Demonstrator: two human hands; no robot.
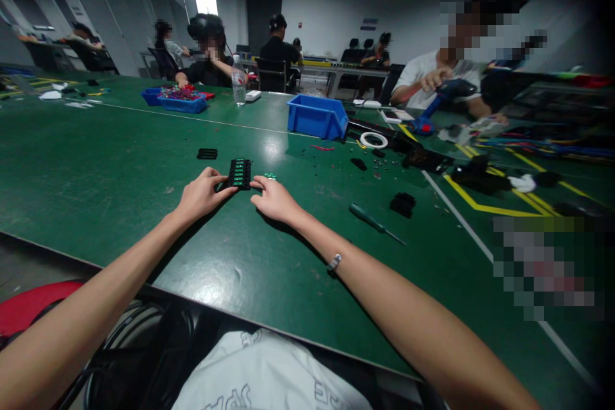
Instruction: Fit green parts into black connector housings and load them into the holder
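Observation:
A small black slotted block (239,173) with a row of green pieces in it lies on the green table. My left hand (204,193) is closed on its left side, with the thumb along the near edge. At the block's right edge are the fingertips of my right hand (273,198); its thumb is apart from the fingers, and I cannot tell whether they touch the block. Several small loose green pieces (270,176) lie just beyond my right hand. A black slotted frame (207,154) lies flat, farther left.
A green-handled screwdriver (369,216) and a black slotted part (402,204) lie to the right. Farther back stand a blue bin (314,118), a blue tray (182,102) of red parts, a bottle (239,84) and a white tape roll (373,140). A co-worker (427,77) handles a blue tool.

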